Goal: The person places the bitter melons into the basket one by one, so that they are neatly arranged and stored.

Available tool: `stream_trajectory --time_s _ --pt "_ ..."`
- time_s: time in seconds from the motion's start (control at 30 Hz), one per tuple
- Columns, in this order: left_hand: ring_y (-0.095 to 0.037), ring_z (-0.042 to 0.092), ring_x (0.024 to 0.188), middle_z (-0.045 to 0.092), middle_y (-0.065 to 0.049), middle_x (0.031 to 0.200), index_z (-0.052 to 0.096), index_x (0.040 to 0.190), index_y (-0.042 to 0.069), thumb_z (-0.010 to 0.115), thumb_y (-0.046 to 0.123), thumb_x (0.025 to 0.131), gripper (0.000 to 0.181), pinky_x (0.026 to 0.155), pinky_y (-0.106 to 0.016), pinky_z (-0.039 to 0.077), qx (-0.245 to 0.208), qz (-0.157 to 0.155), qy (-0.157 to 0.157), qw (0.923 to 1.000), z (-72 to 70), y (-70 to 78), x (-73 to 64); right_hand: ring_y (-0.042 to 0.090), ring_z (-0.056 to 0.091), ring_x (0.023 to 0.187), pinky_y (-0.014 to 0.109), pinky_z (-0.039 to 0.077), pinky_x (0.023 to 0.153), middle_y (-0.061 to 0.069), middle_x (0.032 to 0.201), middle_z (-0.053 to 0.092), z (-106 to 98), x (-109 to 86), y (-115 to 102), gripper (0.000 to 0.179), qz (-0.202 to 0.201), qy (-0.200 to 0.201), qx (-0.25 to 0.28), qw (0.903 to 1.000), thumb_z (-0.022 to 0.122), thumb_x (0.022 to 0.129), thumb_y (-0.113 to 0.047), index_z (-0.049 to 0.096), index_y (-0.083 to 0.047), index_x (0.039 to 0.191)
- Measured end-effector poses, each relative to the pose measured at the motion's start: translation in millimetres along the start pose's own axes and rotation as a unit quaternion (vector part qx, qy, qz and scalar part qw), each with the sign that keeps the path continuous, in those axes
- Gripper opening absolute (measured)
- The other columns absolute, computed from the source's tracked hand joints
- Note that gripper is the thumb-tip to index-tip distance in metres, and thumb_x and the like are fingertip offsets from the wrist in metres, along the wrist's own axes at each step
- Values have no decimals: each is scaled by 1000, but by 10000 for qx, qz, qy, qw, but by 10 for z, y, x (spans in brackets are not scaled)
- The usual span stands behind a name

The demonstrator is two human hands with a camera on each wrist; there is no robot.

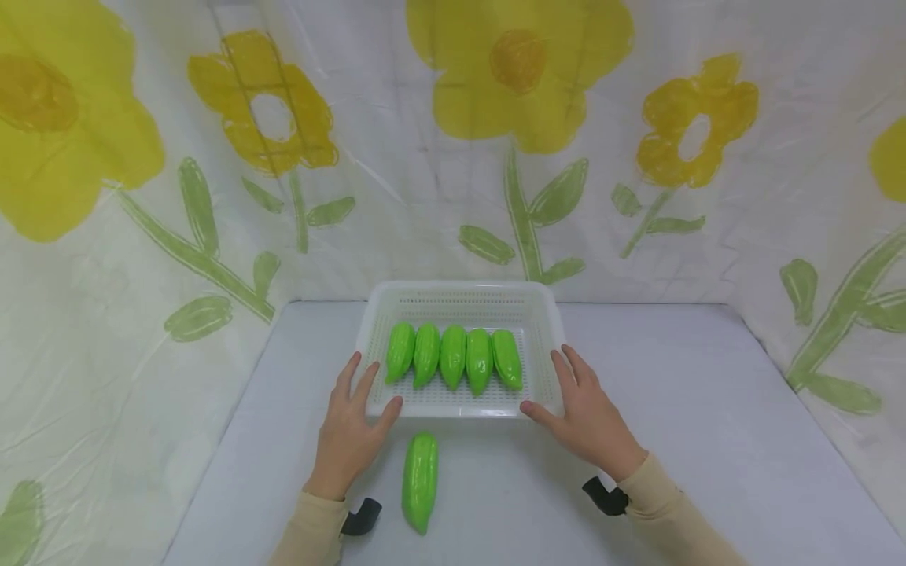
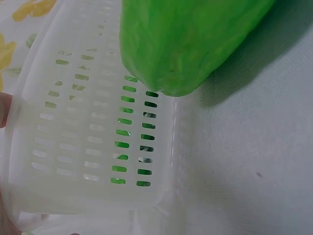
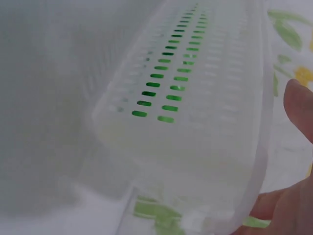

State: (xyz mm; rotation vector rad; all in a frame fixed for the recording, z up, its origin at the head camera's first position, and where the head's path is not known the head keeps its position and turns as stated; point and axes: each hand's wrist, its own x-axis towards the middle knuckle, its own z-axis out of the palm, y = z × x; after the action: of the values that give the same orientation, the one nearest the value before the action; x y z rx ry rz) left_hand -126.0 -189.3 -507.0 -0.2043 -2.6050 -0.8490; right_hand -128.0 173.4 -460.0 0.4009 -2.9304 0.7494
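A white perforated plastic basket [image 1: 460, 409] sits at the back middle of the table. Several glossy, bright green, tapered vegetables [image 1: 453, 355] lie side by side in it, tips toward me. At its near left corner is my left hand [image 1: 350, 436], fingers spread along the side rim and thumb over the front rim. My right hand [image 1: 594, 420] mirrors it at the near right corner; in the right wrist view a raised finger [image 3: 299, 110] stands apart from the rim. One more green vegetable [image 1: 421, 481] lies on the table before the basket, close to the left wrist.
The pale grey table [image 1: 679, 440] extends to both sides of the basket. Behind it hangs a white curtain [image 1: 396, 196] printed with yellow flowers. A black wrist mount shows below each hand, at the left [image 1: 362, 517] and the right [image 1: 605, 497].
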Motion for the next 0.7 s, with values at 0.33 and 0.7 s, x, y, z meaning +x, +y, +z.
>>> stream_trajectory --time_s 0.33,0.7 --pt "-43 41 148 26 -13 170 48 155 10 70 43 97 70 103 -65 49 -69 -102 -85 9999 -16 11 -7 55 30 149 70 50 100 29 169 17 132 -49 9 98 -50 104 66 9999 68 96 -56 28 7 160" --pt "-43 41 147 26 -13 170 47 155 9 70 42 97 71 102 -64 50 -30 1 -71 10000 -25 3 -5 57 29 148 71 51 95 24 171 9 155 -72 -10 92 124 27 219 9997 63 100 -56 29 3 161"
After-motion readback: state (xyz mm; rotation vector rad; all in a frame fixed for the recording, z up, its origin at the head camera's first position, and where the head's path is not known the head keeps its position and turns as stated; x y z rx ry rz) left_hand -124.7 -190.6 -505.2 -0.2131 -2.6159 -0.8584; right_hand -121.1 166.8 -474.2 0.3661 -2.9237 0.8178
